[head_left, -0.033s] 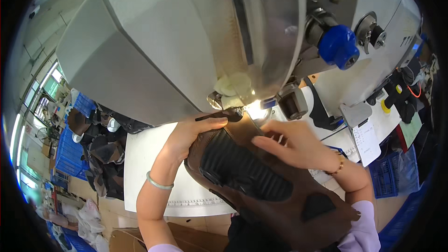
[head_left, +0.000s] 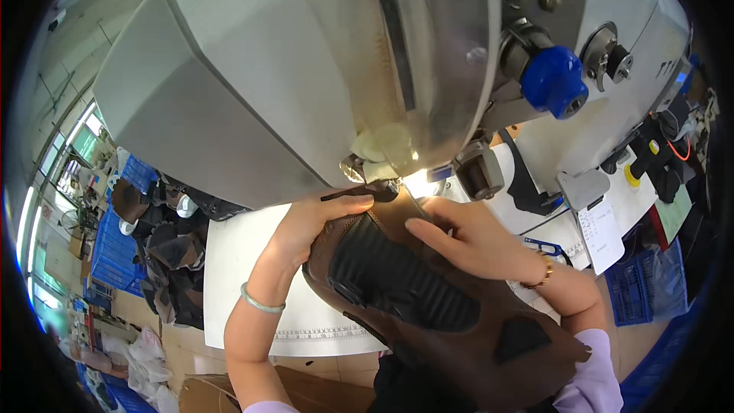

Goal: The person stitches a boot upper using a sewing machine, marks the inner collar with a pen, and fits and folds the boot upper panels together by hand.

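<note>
A brown leather boot upper [head_left: 489,306] with a black ribbed panel [head_left: 405,283] lies with its far end at the sewing area of a large grey sewing machine [head_left: 260,69]. My left hand [head_left: 310,226] grips the upper's far left edge, thumb stretched along the top beside the dark presser part [head_left: 382,190]. On the right edge, my right hand [head_left: 478,241] is closed, its thumb on the brown leather and its other fingers curled at the edge, partly hidden. A bright lamp glow lights the stitching spot. The needle itself cannot be made out.
A white work table [head_left: 245,283] with a ruler strip along its front edge lies beneath. Blue baskets [head_left: 115,260] and piled dark shoe parts [head_left: 176,252] stand at left. Blue-handled scissors [head_left: 543,246] lie at right, near a paper note [head_left: 600,233] and a blue crate [head_left: 631,287].
My right hand has shifted slightly left, its thumb further onto the leather and its fingers nearer the upper's edge. My left hand and the upper look almost unmoved.
</note>
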The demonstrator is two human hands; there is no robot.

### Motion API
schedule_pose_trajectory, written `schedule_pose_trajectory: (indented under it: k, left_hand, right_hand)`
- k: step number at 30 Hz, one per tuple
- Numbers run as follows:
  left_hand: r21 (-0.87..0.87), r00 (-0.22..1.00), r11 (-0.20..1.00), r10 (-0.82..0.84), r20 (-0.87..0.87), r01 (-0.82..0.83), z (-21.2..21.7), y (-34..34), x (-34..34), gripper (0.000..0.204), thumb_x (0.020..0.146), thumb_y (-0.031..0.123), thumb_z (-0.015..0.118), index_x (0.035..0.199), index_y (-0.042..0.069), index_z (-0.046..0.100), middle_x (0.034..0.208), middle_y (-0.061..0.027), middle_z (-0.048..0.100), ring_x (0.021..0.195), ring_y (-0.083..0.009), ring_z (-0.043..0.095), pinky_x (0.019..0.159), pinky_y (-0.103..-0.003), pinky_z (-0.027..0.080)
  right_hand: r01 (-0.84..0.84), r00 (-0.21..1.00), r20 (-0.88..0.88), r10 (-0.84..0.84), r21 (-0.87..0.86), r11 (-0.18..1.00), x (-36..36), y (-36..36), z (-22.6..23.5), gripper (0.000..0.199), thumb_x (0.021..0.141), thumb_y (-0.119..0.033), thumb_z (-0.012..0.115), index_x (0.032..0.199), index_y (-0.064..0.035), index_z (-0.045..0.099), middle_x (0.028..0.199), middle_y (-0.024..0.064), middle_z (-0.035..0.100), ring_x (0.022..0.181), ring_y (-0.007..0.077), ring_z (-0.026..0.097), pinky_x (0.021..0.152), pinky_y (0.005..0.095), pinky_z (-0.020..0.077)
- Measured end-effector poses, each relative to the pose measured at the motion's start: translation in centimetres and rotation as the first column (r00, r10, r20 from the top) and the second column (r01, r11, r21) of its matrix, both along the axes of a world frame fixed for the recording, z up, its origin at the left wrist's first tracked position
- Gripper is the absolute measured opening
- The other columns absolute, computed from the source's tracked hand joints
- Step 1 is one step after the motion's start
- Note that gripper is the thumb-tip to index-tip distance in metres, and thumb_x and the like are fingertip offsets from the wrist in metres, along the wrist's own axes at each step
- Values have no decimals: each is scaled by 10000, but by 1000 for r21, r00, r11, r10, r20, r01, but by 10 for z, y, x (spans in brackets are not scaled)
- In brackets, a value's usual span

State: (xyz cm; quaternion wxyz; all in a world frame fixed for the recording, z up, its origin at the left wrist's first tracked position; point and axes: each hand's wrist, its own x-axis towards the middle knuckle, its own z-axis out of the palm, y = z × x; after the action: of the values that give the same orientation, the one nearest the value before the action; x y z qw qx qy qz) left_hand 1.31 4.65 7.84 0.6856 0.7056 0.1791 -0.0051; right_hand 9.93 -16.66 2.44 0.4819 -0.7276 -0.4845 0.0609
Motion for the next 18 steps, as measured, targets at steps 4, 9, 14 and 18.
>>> schedule_pose_trajectory:
  k: [4, 9, 14, 18]
  left_hand:
    - [-72, 1000, 997, 30, -5, -30, 0, 1, 1, 288, 777, 63, 648, 1029, -68, 602, 995, -123, 633, 906, -159, 597, 808, -250, 468]
    - [-154, 996, 984, 77, -54, -84, -1, 5, 4, 202, 765, 32, 652, 950, -49, 633, 933, -109, 647, 842, -162, 618, 764, -254, 490]
    - [-158, 997, 985, 79, 23, -74, -2, 11, 9, 154, 733, -8, 675, 883, -31, 646, 902, -101, 651, 809, -160, 625, 730, -261, 504]
    - [-77, 998, 996, 55, 44, -51, -4, 16, 14, 204, 699, -23, 705, 890, -14, 634, 868, -95, 647, 795, -162, 621, 720, -253, 504]
  right_hand:
    - [114, 946, -321, -46, 197, 974, -12, 24, -3, 250, 864, -214, 588, 818, 32, 593, 501, 77, 525, 422, 95, 455, 411, 265, 326]
    - [122, 951, -308, -6, 358, 926, -12, 27, -23, 213, 863, -174, 590, 795, 28, 596, 488, 49, 495, 443, 43, 409, 409, 232, 298]
    - [147, 945, -327, -25, 355, 923, -16, 31, -25, 193, 862, -163, 592, 795, 18, 583, 497, 29, 487, 458, 28, 403, 410, 226, 295]
    - [156, 940, -341, -31, 345, 926, -24, 28, -17, 175, 864, -149, 584, 792, 4, 541, 525, 27, 495, 471, 28, 406, 416, 224, 298]
